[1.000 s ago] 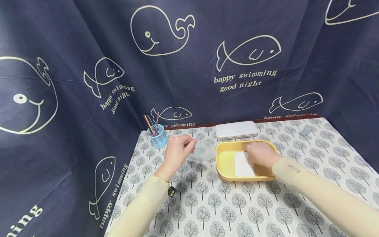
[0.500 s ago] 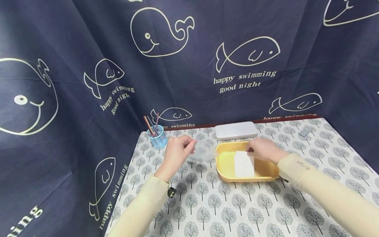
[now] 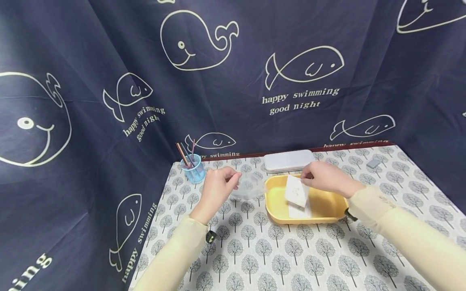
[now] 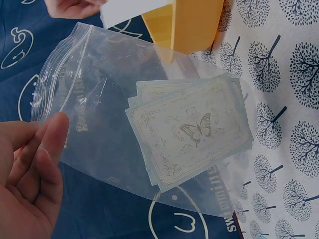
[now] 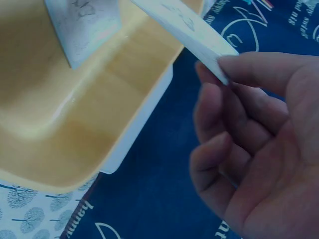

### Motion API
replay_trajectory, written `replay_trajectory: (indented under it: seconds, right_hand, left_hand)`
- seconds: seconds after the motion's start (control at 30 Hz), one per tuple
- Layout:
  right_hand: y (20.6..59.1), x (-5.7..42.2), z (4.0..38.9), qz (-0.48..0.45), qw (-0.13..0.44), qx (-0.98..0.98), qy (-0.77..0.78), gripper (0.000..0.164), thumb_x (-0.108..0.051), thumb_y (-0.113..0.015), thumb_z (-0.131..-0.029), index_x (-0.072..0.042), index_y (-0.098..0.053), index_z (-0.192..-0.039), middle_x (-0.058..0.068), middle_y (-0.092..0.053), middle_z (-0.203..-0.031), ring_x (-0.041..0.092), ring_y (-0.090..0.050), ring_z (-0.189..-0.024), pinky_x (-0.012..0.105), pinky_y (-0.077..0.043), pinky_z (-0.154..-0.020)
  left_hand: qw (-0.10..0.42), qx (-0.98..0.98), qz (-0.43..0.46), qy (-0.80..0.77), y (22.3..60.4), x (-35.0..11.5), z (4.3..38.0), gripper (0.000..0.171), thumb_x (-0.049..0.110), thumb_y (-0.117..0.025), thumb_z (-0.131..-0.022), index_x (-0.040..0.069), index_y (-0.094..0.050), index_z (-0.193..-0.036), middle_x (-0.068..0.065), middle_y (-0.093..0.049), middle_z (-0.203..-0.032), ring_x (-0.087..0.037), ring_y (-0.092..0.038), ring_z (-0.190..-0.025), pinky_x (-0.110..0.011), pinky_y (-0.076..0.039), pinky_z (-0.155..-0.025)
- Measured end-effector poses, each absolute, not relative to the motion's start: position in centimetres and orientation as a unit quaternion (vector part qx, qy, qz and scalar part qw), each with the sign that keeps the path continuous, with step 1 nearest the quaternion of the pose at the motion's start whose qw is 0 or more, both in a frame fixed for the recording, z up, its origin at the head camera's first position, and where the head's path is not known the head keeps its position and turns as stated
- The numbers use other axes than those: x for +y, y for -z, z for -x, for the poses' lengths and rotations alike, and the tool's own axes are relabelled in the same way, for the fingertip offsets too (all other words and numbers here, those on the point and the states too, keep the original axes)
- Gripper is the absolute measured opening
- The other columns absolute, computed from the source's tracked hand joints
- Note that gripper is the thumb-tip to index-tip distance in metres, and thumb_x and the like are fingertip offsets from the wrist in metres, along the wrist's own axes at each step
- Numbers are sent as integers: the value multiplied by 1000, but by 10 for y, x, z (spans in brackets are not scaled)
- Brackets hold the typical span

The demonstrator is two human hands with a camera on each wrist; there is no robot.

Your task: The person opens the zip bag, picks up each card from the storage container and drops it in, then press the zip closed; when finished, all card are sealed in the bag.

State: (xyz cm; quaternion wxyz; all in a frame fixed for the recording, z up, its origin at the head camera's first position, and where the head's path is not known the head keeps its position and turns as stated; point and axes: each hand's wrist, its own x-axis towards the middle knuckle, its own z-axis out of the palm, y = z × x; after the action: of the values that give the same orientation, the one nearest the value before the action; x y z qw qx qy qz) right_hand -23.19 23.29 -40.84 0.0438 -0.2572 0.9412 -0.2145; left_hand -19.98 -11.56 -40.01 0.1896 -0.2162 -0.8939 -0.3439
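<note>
The right hand (image 3: pixel 325 176) pinches a white, rectangular printed card, or a thin stack of them (image 3: pixel 296 192), at one corner between thumb and fingers. The piece slants above a yellow, smooth, round-cornered tray (image 3: pixel 278 204), over another white card (image 3: pixel 301 212) inside it. The left hand (image 4: pixel 32 177) pinches the ridged zip edge of a clear plastic bag (image 4: pixel 102 129); butterfly-printed pale cards (image 4: pixel 194 132) lie fanned within, apart from those fingers. Half a second ago, the right hand's piece lay flat in the tray; now it is raised.
</note>
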Motion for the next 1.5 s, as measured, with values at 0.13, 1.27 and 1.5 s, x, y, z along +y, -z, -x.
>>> replay_trajectory:
  seconds: [0.13, 1.27, 1.5]
  right_hand:
    - [398, 231, 226, 242, -18, 945, 220, 7, -15, -71, -88, -18, -76, -85, -10, -63, -73, 12, -54, -68, 35, -47, -65]
    - [383, 153, 198, 356, -282, 817, 356, 19, -5, -67, -82, -23, -69, -80, -17, -62, -78, 8, -58, -74, 21, -46, -68]
    - [401, 147, 200, 341, -233, 849, 331, 15, -9, -71, -86, -24, -69, -83, -16, -63, -82, 12, -61, -75, 29, -51, -68]
  left_hand:
    - [195, -895, 217, 337, 400, -116, 200, 20, 17, -73, -99, 14, -75, -80, 10, -69, -66, 3, -60, -56, -20, -53, -56]
    - [209, -889, 222, 340, 399, -113, 200, 18, 15, -74, -98, 13, -76, -81, 9, -69, -64, 2, -61, -55, -19, -53, -56]
    - [211, -889, 226, 338, 399, -112, 200, 20, 16, -73, -99, 12, -76, -80, 9, -69, -63, 2, -61, -55, -19, -52, -56]
